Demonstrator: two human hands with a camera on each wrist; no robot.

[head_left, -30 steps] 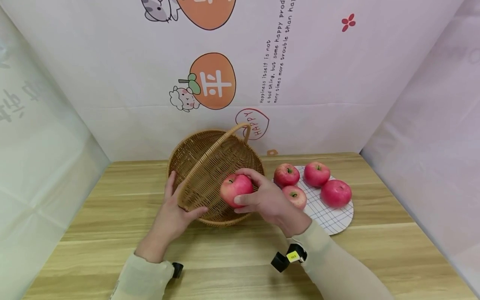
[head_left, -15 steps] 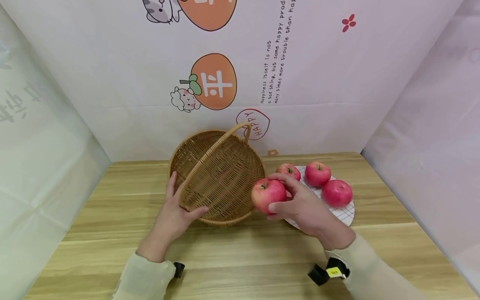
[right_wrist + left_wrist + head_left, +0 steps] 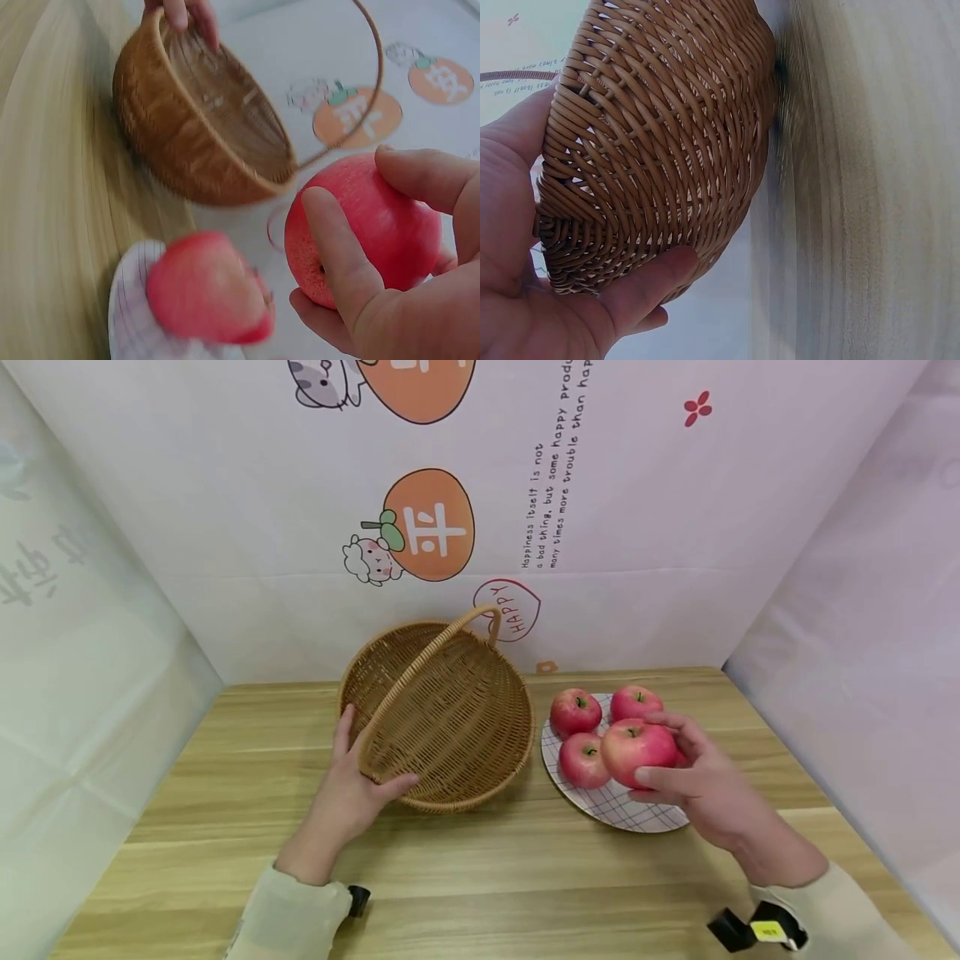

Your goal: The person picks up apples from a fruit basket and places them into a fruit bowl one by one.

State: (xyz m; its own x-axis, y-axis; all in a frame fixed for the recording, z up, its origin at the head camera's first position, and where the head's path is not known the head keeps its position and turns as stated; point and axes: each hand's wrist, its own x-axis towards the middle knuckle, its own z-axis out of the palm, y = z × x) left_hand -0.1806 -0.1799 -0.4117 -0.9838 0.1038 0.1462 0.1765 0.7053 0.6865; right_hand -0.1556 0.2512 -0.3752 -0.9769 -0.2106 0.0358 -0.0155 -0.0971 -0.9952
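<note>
A round wicker basket (image 3: 442,710) with a hoop handle stands tipped toward me on the wooden table (image 3: 480,877). My left hand (image 3: 360,772) grips its near-left rim, thumb inside and fingers outside; the left wrist view shows the basket's woven wall (image 3: 660,127) held by that hand (image 3: 525,247). I see nothing inside the basket. My right hand (image 3: 678,760) holds a red apple (image 3: 636,750) over the white checked plate (image 3: 622,814); the right wrist view shows the held apple (image 3: 367,225) in the curled fingers (image 3: 337,255). Three more red apples (image 3: 574,710) lie on the plate.
Patterned cloth walls close the table in at the back and both sides. The plate sits just right of the basket. In the right wrist view a blurred apple (image 3: 206,296) lies on the plate (image 3: 131,315), with the basket (image 3: 202,127) beyond it.
My right hand has carried the apple rightward from in front of the basket's mouth to above the plate. The left hand and basket have stayed put.
</note>
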